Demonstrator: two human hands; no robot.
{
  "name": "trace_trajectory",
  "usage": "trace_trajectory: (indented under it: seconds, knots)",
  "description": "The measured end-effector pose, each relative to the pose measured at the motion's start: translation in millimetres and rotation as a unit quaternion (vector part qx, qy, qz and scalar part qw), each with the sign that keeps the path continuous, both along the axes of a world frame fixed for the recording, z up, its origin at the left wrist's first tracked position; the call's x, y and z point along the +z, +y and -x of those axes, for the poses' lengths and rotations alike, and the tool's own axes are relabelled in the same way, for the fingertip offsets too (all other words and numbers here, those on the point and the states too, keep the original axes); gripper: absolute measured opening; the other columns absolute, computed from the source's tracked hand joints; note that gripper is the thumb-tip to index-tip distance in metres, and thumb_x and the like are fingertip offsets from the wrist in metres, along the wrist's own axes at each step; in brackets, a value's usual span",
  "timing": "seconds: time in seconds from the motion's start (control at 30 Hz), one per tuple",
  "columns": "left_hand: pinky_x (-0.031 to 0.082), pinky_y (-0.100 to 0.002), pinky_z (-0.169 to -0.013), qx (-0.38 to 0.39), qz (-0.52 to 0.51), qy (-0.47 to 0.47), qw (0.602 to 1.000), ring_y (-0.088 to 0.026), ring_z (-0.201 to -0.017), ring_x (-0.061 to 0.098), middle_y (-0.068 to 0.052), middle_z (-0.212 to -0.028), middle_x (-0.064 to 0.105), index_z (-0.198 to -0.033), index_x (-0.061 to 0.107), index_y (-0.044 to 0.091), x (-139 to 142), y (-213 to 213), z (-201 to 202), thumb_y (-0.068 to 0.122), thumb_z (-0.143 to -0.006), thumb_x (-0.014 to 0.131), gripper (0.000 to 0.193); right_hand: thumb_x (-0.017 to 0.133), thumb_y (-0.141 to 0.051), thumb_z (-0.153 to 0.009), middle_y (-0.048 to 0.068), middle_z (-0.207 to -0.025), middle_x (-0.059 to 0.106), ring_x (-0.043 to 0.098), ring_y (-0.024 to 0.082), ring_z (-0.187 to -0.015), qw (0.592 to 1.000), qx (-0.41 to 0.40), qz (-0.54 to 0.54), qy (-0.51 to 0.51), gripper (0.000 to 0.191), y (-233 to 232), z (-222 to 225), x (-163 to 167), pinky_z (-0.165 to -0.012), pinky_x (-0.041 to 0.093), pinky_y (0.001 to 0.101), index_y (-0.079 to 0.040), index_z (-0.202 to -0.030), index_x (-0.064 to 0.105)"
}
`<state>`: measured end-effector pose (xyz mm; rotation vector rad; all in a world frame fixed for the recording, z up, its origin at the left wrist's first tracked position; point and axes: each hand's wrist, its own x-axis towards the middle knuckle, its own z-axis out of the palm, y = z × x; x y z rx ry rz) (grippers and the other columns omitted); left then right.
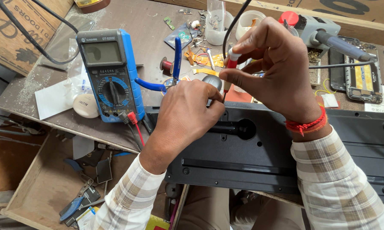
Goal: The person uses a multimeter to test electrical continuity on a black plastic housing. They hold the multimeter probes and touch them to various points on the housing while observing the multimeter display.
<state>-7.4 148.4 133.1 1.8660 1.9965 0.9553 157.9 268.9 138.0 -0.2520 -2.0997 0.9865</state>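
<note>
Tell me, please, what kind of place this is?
Probably a small electronics repair bench. A blue multimeter sits on the cluttered table, a soldering iron lies beside an opened phone, and the right hand holds a red test probe over a black panel.

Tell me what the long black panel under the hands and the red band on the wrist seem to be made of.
The black panel looks like moulded plastic with a matte finish: it has pressed ribs, slots and screw holes and gives only dull reflections, though painted metal cannot be excluded. The red band on the right hand looks like twisted cotton thread, since separate strands show.
</note>
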Motion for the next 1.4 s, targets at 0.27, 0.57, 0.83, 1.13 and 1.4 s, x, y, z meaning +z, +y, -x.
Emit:
trace_trajectory:
  seconds: [0.27,0.57,0.83,1.13,1.4]
  knots:
    - [0.057,-0.043,-0.067,0.008,0.007,0.001,1.000,-0.034,-0.064,0.072,-0.018,-0.066,0.070,-0.087,0.082,0.010,0,-4,-2,0.021,-0.079,0.068,0.019,0.088,0.005,-0.091,0.009,-0.116,0.063,0.073,0.014,-0.106,0.999,0.004,-0.035,-0.010,0.043,-3,1,1,-0.086,0.064,0.0272,-0.002,-0.103,0.048]
    - [0.056,-0.044,-0.067,0.007,-0.027,0.002,1.000,-0.033,-0.068,0.072,-0.016,-0.072,0.072,-0.087,0.082,0.009,-8,-7,-1,0.021,-0.079,0.070,0.018,0.090,0.003,-0.090,0.010,-0.113,0.067,0.074,0.013,-0.101,0.998,0.010,-0.066,-0.013,0.040,-3,0,3,-0.085,0.068,0.0248,0.000,-0.101,0.051]
    - [0.055,-0.044,-0.068,0.015,-0.139,-0.025,0.990,-0.034,-0.073,0.071,-0.016,-0.081,0.073,-0.091,0.079,0.006,-19,-11,-3,0.014,-0.082,0.069,0.016,0.091,0.003,-0.087,0.011,-0.103,0.069,0.075,0.013,-0.100,0.998,0.028,-0.052,-0.007,0.039,-3,1,3,-0.087,0.066,0.0242,0.001,-0.096,0.052]
    - [0.052,-0.040,-0.063,0.034,-0.187,-0.065,0.980,-0.029,-0.069,0.069,-0.013,-0.076,0.069,-0.094,0.079,0.007,-19,-15,-9,0.007,-0.084,0.068,0.015,0.081,0.007,-0.092,0.014,-0.116,0.070,0.075,0.016,-0.106,1.000,0.017,0.005,-0.018,0.027,-10,-4,8,-0.096,0.067,0.0292,0.003,-0.106,0.058]
    - [0.053,-0.037,-0.062,0.037,-0.184,-0.089,0.978,-0.027,-0.068,0.069,-0.010,-0.076,0.069,-0.096,0.079,0.008,-19,-17,-11,0.006,-0.086,0.068,0.016,0.087,0.006,-0.088,0.012,-0.104,0.069,0.073,0.013,-0.096,1.000,-0.013,-0.022,-0.002,0.032,-12,-2,9,-0.086,0.065,0.0252,0.003,-0.104,0.058]
